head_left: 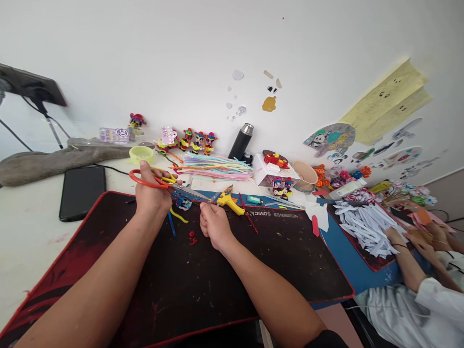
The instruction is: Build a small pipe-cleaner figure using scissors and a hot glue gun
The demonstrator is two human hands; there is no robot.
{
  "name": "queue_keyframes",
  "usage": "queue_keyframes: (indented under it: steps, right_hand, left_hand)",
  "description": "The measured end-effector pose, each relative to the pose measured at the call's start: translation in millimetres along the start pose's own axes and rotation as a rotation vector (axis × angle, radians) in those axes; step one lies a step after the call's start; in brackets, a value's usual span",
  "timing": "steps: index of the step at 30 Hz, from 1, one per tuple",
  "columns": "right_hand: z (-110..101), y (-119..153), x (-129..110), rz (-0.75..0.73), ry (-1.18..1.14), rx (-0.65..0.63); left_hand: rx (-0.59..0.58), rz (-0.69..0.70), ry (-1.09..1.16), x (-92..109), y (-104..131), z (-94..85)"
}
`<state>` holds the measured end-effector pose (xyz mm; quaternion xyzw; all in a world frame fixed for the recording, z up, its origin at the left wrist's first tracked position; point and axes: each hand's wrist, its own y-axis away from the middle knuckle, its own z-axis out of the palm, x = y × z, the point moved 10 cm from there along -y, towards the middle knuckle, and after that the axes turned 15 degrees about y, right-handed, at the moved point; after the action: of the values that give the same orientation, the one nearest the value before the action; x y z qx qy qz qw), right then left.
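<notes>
The dark mat, edged in red, lay nearest on the counter. A few fuzzy red scraps sat on it, just short of the hands. The right hand was curled in a fist, fingers pressed together, thumb on top; I couldn't tell what, if anything, it pinched. Over on its left, the left hand had its fingers closed around the scissors, orange and yellow handles in its grip, blades reaching toward the right fist. A yellow glue gun rested just beyond that fist. Farther back lay a bundle of pastel pipe cleaners, and behind it stood little colourful figures and a black flask, leaning toward the white wall.
</notes>
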<state>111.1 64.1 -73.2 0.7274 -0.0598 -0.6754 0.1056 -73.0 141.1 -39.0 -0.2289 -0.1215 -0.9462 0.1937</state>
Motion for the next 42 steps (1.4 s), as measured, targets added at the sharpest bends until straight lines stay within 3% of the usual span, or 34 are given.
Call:
queue_keyframes:
  steps: [19,27,31,37,42]
  right_hand:
    - [1.2,2.5,-2.5,-0.033,-0.028,-0.037]
    - [8.8,14.3,-14.0,-0.103,-0.14,-0.262]
    - [3.3,28.1,-16.7,-0.133,0.043,-0.318]
    - [-15.8,57.6,-34.8,-0.323,0.772,-0.228]
    - [-18.4,69.0,-38.7,-0.386,1.086,-0.226]
  left_hand:
    - [0.035,0.018,0.011,2.4,-5.7,-4.7]
    - [0.029,0.015,0.018,3.9,-7.6,-7.8]
    - [0.03,0.016,0.012,3.6,-7.7,-8.4]
    - [0.034,0.006,-0.007,3.2,-6.7,-6.5]
    - [0.035,-0.003,-0.026,2.0,-4.9,-6.4]
